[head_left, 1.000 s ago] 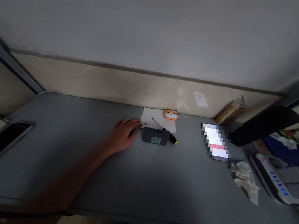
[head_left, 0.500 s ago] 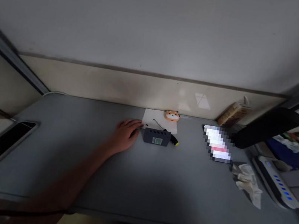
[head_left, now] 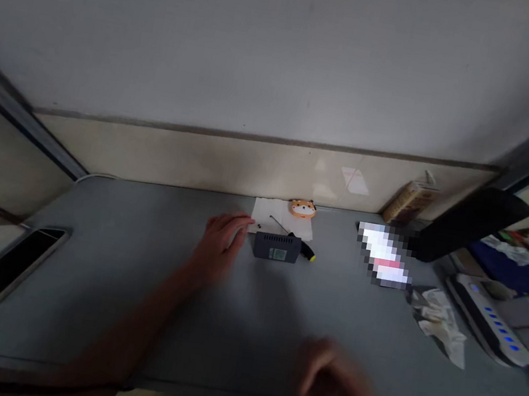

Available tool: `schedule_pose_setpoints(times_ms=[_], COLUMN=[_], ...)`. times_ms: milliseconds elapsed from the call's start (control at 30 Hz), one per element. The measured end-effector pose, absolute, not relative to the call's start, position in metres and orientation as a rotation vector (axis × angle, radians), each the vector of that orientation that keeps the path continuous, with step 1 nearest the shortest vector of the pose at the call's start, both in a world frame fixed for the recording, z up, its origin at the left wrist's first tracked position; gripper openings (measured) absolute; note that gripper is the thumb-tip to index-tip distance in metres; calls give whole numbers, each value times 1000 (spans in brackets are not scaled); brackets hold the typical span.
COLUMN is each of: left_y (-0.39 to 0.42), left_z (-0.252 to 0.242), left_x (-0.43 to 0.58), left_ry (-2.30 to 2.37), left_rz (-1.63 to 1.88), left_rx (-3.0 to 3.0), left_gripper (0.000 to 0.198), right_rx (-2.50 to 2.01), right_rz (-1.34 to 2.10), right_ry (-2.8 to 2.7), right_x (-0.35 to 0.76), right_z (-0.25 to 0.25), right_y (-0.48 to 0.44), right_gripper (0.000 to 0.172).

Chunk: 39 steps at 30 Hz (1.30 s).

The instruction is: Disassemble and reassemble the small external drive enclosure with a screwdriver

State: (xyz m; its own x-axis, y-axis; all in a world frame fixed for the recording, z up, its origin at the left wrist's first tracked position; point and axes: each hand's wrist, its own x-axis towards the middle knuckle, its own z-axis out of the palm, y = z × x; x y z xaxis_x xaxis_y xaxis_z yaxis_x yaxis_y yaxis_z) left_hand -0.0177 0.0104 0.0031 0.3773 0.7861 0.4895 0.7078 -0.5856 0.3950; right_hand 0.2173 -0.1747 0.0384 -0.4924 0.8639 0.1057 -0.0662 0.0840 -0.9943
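My left hand (head_left: 220, 245) rests on the desk with its fingers stretched out, holding nothing, its fingertips at the left edge of a white paper sheet (head_left: 264, 207). Just right of it, a small dark grey box (head_left: 277, 248) with a row of vent slots and a label stands on the desk. Behind the box lies a screwdriver (head_left: 307, 249) with a black and yellow handle, its thin shaft over the paper. Tiny dark bits (head_left: 259, 226), perhaps screws, are on the sheet. My right hand (head_left: 336, 389), smeared by motion, is above the desk's front edge; its fingers are unclear.
An orange animal-face case (head_left: 303, 208) sits at the paper's back edge. To the right are a lit phone (head_left: 384, 255), crumpled tissue (head_left: 440, 325), a drink carton (head_left: 409, 203), a black upright object (head_left: 475, 226) and a device with blue lights (head_left: 482, 322). A dark-screened phone (head_left: 9, 267) lies left.
My right hand has come into view at the front edge, right of centre. The left hand stays beside the box, and the view has shifted slightly.
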Motion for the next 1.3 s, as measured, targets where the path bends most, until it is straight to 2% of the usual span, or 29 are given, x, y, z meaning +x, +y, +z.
schedule_pose_setpoints(times_ms=[67,100,167,200,267,367,567,800,1300], left_y=[4,0,-4,-5,-6,-3,0,0,-3], left_z=[5,5,3,1,-4,-9,-9,-7,-2], left_x=[-14,-12,-7,-5,-3,-3,-5,-6,-4], left_ry=[1196,1134,1083,1086,1104,1114,1129,1101,1094], left_rz=[1042,1056,1073,1079,1083,1115,1095,1104,1152], left_rx=[2551,2566,2570,2560,2531,2487,2436,2479,2516], left_gripper=[36,34,30,29,28,29,25,24,22], right_rx=[-1116,-1315,-1599,-1659,-1657,-1642,-1576,-1417,-1435], right_rz=[1059,775,520,487,519,607,623,581,867], right_ry=[-1399,-1351,-1455,-1587,-1865,-2008,-2074,-2129,-1303], right_x=[247,259,274,277,276,270,269,270,285], right_z=[43,45,49,49,46,37,22,14,17], right_y=[-131,-108,-67,-51,-30,-21,-25,-24,-18], right_gripper=[23,17,11,18,38,48,49,32,41])
